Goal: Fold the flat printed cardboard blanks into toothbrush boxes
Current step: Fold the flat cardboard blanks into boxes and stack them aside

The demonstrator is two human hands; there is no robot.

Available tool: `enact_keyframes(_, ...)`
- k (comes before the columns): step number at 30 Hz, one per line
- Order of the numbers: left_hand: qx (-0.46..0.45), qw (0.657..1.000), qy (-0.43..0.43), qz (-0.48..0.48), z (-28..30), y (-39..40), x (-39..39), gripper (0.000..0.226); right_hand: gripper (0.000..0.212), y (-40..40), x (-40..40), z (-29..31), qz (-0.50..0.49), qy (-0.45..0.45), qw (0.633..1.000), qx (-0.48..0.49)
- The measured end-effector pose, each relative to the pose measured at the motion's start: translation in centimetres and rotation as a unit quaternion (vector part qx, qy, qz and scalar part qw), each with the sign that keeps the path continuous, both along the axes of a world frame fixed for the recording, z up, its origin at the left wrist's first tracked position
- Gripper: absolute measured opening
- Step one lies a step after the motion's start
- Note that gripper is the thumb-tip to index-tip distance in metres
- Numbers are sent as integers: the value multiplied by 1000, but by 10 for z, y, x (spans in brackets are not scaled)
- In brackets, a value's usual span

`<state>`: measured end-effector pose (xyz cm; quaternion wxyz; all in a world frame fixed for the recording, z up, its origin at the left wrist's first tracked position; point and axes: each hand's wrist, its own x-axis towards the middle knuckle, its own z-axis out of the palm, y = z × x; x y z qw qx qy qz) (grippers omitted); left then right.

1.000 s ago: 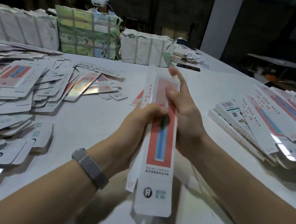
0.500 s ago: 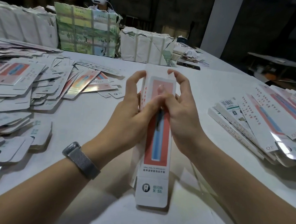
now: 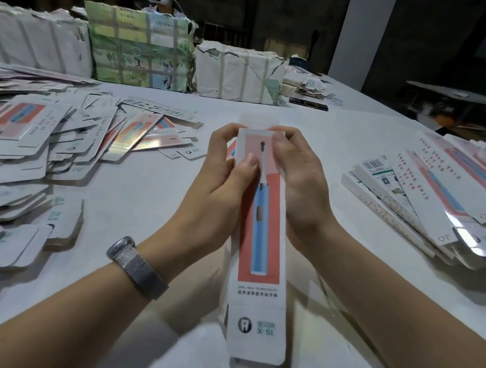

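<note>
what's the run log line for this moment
stage: folding | left hand: grips box blank | right hand: grips same blank | end flaps: open

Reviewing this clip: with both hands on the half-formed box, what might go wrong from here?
1. Both the left hand and right hand grip only the far end of the toothbrush box; the unsupported near flap could sag or crease off its score.
2. The left thumb presses the printed face, which might dent it.
3. The loose pile of blanks lies near the left forearm; a sweep may scatter it.
</note>
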<state>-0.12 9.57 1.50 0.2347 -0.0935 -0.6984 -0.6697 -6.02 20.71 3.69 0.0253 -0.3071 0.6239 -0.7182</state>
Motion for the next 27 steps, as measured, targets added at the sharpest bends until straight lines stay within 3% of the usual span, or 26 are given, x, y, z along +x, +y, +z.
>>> enact_keyframes(2,17,1000,-8,-16,-1,3,0,33,10,2,-3,1,2,-1,1000,-13)
enact_keyframes(8,44,998,-25,-25,-2,4,1,37,23,5,-11,4,12,-48,995,-83)
enact_keyframes(11,17,999,-30,-25,-3,4,1,38,3,6,-13,8,18,-75,995,-67)
enact_keyframes(14,-33,999,-35,-15,-4,5,1,42,20,8,-17,11,11,-79,997,-22)
enact_keyframes(18,-82,996,-34,-11,-2,3,3,52,11,11,-18,14,33,-67,997,20)
enact_keyframes(27,-109,993,-38,-38,1,-2,5,54,19,15,-21,19,17,-52,998,17)
